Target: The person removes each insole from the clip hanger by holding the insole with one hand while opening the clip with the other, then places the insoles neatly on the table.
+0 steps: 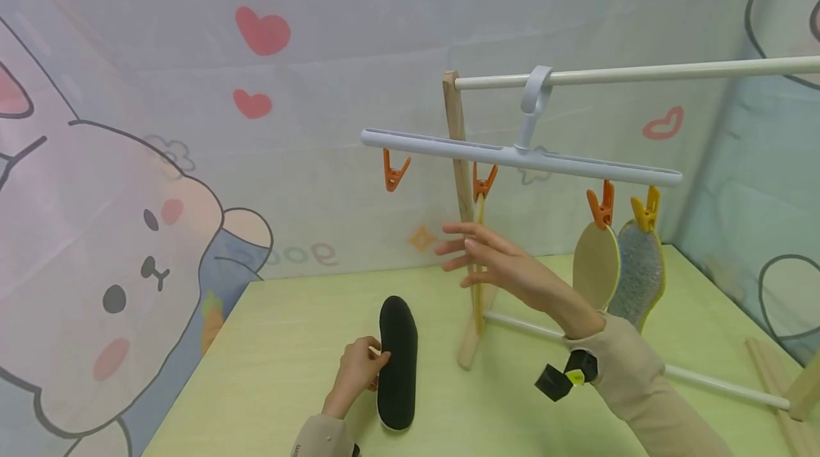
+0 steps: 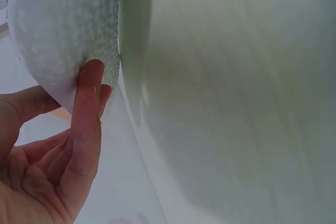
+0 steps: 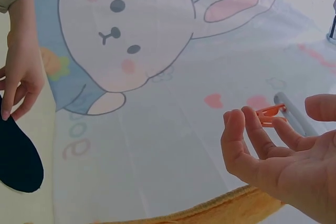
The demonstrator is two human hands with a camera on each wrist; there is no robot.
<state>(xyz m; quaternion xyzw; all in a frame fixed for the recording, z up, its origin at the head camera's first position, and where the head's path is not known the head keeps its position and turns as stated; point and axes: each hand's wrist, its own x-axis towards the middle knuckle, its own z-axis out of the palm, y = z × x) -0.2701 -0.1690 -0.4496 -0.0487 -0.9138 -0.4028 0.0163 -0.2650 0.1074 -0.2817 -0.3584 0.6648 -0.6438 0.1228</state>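
Observation:
A black insole [image 1: 398,364] stands over the table, its long edge pinched between the thumb and fingers of my left hand [image 1: 357,369]. The left wrist view shows the insole's pale, bumpy underside [image 2: 68,30], with fingertips against it. My right hand [image 1: 506,265] is raised under the hanger [image 1: 519,156], fingers spread and loosely bent, holding nothing. Close by it hangs an edge-on insole [image 1: 480,229] on an orange clip [image 1: 483,181]. Further left, another orange clip [image 1: 393,172] has nothing in it. The right wrist view shows a fuzzy orange-brown edge [image 3: 231,206] below this hand.
The hanger hooks over a white rail [image 1: 679,72] on a wooden post [image 1: 453,108]. At its right end, a beige insole [image 1: 592,265] and a grey speckled one [image 1: 637,275] hang from clips. A lower white bar [image 1: 724,381] crosses near the right forearm.

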